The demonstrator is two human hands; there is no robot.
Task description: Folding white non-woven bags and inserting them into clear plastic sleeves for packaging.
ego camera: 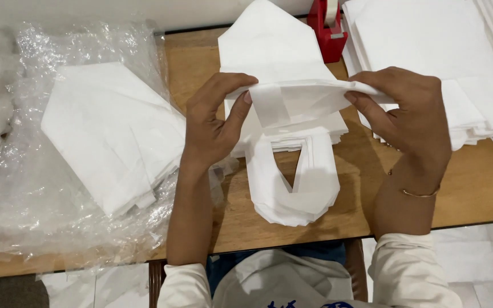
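pinching the folded white bag (292, 105) between both hands, left (215, 122), right (409, 111)

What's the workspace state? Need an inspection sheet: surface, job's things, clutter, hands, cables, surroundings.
Surface: wooden table, mostly covered.
Job's things: white bag pinched at its folded top edge by both hands; bag pile underneath, handles toward the person.
Clutter: plastic wrap with folded bags at left; bag stack at right; red tape dispenser at the back.
Hands: left hand and right hand both grip the bag.
Cables: nothing seen.
Surroundings: pale floor below.
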